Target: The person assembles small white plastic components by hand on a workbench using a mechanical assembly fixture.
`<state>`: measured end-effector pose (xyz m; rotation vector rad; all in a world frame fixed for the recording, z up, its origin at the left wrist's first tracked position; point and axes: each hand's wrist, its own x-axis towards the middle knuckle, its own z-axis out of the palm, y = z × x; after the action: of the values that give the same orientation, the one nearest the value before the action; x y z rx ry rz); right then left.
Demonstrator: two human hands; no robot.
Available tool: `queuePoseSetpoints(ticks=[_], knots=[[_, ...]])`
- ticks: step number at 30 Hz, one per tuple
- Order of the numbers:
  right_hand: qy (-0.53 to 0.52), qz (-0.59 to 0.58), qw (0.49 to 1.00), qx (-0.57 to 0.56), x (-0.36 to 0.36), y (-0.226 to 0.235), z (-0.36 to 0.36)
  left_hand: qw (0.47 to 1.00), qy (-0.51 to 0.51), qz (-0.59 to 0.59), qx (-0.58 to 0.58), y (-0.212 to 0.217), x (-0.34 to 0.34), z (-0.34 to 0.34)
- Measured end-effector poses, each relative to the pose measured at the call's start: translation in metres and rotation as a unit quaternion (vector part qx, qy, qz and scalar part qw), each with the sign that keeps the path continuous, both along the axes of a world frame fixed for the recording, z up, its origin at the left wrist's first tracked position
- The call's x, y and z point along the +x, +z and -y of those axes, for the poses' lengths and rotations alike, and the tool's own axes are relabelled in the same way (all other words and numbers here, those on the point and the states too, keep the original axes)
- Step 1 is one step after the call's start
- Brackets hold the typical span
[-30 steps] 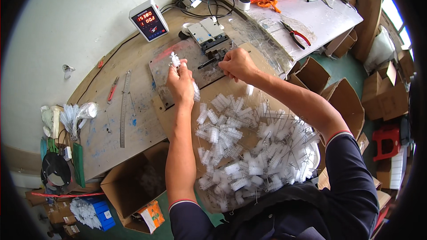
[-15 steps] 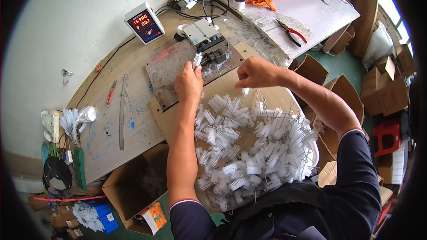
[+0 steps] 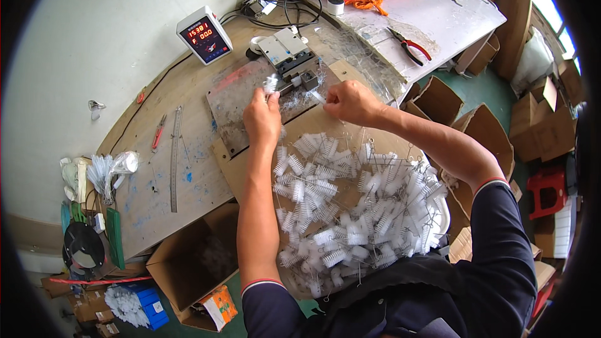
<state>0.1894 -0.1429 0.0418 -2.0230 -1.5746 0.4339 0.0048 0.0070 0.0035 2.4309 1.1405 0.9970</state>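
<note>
I see a worn wooden workbench (image 3: 156,169) carrying a grey metal plate (image 3: 235,103), a small clamping fixture (image 3: 291,56), a digital counter box (image 3: 204,34), a steel ruler (image 3: 175,156) and a red-handled tool (image 3: 158,133).

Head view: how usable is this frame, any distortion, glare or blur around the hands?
Head view: strong fisheye bending, black corners; light even and soft, with mild glare on the clear plastic sheet by the red-handled pliers; left hand, holding a small white bristle brush, and right hand look sharp; the heap of white bristle brushes blurs slightly toward the rim.
</note>
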Motion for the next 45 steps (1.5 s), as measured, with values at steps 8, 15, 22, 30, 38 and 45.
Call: queuePoseSetpoints(ticks=[8,15,22,30,38,45], knots=[[-0.055,-0.266,0.958,0.088,-0.014,0.019,-0.014,0.955,-0.070,0.248,-0.144,0.003,-0.019,-0.008],[-0.011,-0.209,0.978,0.024,-0.014,0.011,-0.032,0.888,-0.154,0.325,-0.286,0.026,-0.007,0.020],[-0.067,-0.066,0.994,0.052,-0.012,-0.005,-0.043,0.828,-0.068,0.445,-0.335,0.011,-0.012,0.000],[-0.097,-0.060,0.989,0.092,-0.020,-0.016,-0.055,0.827,-0.040,0.443,-0.344,0.004,-0.013,-0.002],[-0.108,-0.070,0.986,0.109,-0.027,-0.018,-0.055,0.824,-0.038,0.423,-0.376,0.013,-0.013,0.004],[-0.144,-0.067,0.980,0.122,-0.031,-0.019,-0.058,0.835,-0.050,0.405,-0.370,0.016,-0.013,0.008]])
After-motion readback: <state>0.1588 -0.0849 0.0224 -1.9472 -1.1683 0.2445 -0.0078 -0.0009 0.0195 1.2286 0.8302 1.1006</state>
